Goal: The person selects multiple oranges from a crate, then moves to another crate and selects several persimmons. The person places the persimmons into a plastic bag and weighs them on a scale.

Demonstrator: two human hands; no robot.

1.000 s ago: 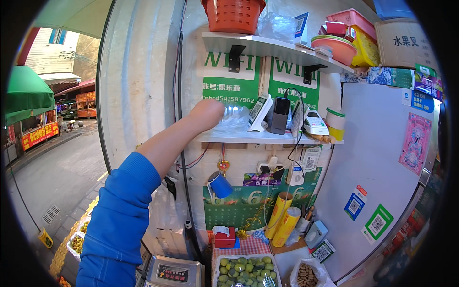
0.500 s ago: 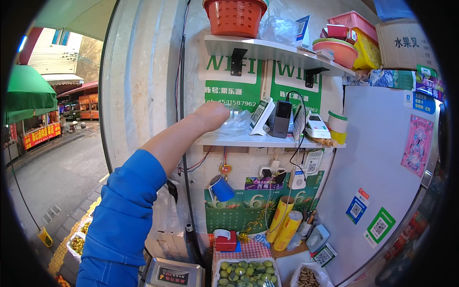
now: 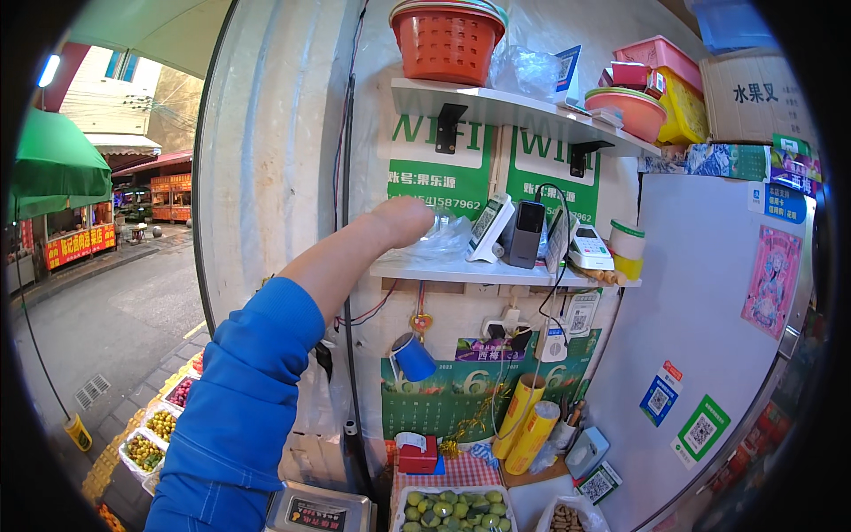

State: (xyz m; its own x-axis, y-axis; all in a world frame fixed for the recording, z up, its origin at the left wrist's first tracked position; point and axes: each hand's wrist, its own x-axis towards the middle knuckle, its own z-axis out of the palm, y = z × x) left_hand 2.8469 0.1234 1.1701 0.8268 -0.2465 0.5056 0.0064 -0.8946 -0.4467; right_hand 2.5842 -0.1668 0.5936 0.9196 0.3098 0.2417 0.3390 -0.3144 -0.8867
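My left arm, in a blue sleeve (image 3: pixel 244 381), stretches up to the lower shelf (image 3: pixel 496 271). At its left end my left hand (image 3: pixel 403 222) is at a heap of clear plastic bags (image 3: pixel 443 238), overlapping it. Only the back of this hand shows; its fingers are hidden, so I cannot tell whether they grip a bag. Right of the bags stand a white code stand (image 3: pixel 488 229), a dark grey upright device (image 3: pixel 526 234) with a cable, and a white card terminal (image 3: pixel 589 247). My right hand is out of view.
An upper shelf (image 3: pixel 523 106) overhangs, bearing a red basket (image 3: pixel 449 44). A blue mug (image 3: pixel 413 356) hangs below. Lower down are yellow film rolls (image 3: pixel 534 436), a tray of green fruit (image 3: pixel 454 512) and a scale (image 3: pixel 319 512). A white fridge (image 3: pixel 700 301) stands right; the street lies left.
My view has shifted a little, so the shelves and the things on them sit slightly lower and further right. My left hand stays at the plastic bags.
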